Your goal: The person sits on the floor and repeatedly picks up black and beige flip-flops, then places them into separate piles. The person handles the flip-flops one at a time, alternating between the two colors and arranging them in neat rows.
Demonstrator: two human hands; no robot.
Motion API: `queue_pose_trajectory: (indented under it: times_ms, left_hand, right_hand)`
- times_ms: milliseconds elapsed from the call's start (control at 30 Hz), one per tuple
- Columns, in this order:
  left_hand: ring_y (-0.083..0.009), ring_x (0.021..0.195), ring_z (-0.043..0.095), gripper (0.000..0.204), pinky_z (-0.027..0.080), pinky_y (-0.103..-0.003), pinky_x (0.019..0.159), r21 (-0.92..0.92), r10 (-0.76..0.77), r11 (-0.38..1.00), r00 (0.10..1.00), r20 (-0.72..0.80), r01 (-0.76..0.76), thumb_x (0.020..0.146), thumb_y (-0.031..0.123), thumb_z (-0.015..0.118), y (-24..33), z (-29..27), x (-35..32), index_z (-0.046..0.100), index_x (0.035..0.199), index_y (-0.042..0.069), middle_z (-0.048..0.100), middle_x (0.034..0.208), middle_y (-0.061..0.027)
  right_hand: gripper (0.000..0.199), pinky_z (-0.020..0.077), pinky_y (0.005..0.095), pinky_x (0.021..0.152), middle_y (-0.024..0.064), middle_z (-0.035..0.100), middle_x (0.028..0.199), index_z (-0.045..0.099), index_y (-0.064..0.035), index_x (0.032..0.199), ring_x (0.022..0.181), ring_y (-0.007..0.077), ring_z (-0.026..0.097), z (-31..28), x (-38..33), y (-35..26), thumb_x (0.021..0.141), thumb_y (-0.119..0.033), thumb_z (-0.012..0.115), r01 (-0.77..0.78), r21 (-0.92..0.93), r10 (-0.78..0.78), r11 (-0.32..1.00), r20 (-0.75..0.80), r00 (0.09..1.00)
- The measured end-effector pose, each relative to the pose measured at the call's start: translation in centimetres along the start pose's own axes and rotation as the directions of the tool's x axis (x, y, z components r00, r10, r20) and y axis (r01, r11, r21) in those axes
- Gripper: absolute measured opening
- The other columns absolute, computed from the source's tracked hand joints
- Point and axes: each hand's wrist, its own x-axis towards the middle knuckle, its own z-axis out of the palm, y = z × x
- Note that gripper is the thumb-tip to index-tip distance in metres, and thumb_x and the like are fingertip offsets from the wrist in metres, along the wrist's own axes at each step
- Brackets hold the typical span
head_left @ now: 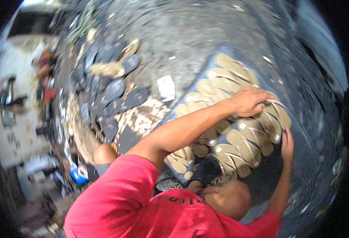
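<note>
A wide grey concrete floor fills the view. On it lies a dark board carrying rows of tan sandal soles (flat, thin, likely light and bendy; best lifted by an edge). To the left sit dark soles. Your left hand presses on the tan soles, fingers together. Your right hand touches the stack's edge, fingers slightly spread.

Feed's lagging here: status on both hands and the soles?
Left hand flat on tan shoe soles, nothing gripped. Right hand open at stack's edge. Dark soles piled on floor, apart.
</note>
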Motion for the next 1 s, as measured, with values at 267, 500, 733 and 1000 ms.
queue_pose_trajectory:
  times_ms: [267, 500, 733, 1000]
  left_hand:
    - [-0.0451, 0.146, 0.020, 0.076, 0.018, -0.060, 0.116, 0.161, -0.873, 0.445, 0.466, -0.142, 0.881, 0.095, 0.043, 0.054, -3.2, -4.5, -33.4, 0.020, 0.157, 0.013, 0.020, 0.159, -0.0263]
    - [-0.0422, 0.095, 0.063, 0.046, 0.049, -0.051, 0.083, -0.068, -0.689, 0.695, 0.690, 0.223, 0.716, 0.092, 0.044, 0.059, -13.7, -7.9, -35.8, 0.065, 0.100, -0.001, 0.066, 0.101, -0.0268]
    - [-0.0421, 0.079, 0.064, 0.040, 0.049, -0.051, 0.072, -0.304, -0.357, 0.883, 0.932, 0.059, 0.358, 0.090, 0.043, 0.062, -15.4, -11.0, -38.8, 0.068, 0.083, 0.004, 0.066, 0.081, -0.0221]
    - [-0.0424, 0.110, 0.062, 0.039, 0.047, -0.048, 0.098, -0.087, -0.406, 0.912, 0.861, -0.305, 0.400, 0.102, 0.032, 0.043, -13.9, -25.1, -48.7, 0.065, 0.115, 0.002, 0.067, 0.113, -0.0252]
  right_hand:
    - [0.060, 0.0257, 0.0449, 0.118, 0.0254, 0.038, 0.153, 0.040, 0.0047, 0.146, 0.142, 0.0374, 0.035, 12.2, -13.6, -8.8, 0.107, -0.040, 0.038, -0.376, 0.241, 0.444, 0.895, -0.387, 0.808]
    - [0.048, 0.0277, 0.0438, 0.117, 0.0238, 0.039, 0.152, 0.042, 0.0036, 0.145, 0.138, 0.0376, 0.039, 3.9, -23.5, -26.6, 0.108, -0.027, 0.041, -0.275, 0.007, 0.227, 0.961, -0.587, 0.777]
    - [0.049, 0.0309, 0.0439, 0.116, 0.0209, 0.037, 0.154, 0.040, -0.0015, 0.148, 0.142, 0.0335, 0.036, 1.5, -38.5, -44.2, 0.108, -0.030, 0.040, -0.528, -0.169, 0.326, 0.833, -0.621, 0.713]
    - [0.049, 0.0323, 0.0419, 0.114, 0.0200, 0.041, 0.152, 0.041, -0.0003, 0.148, 0.135, 0.0333, 0.042, 3.3, -45.1, -45.9, 0.109, -0.031, 0.038, -0.568, -0.278, 0.322, 0.774, -0.600, 0.733]
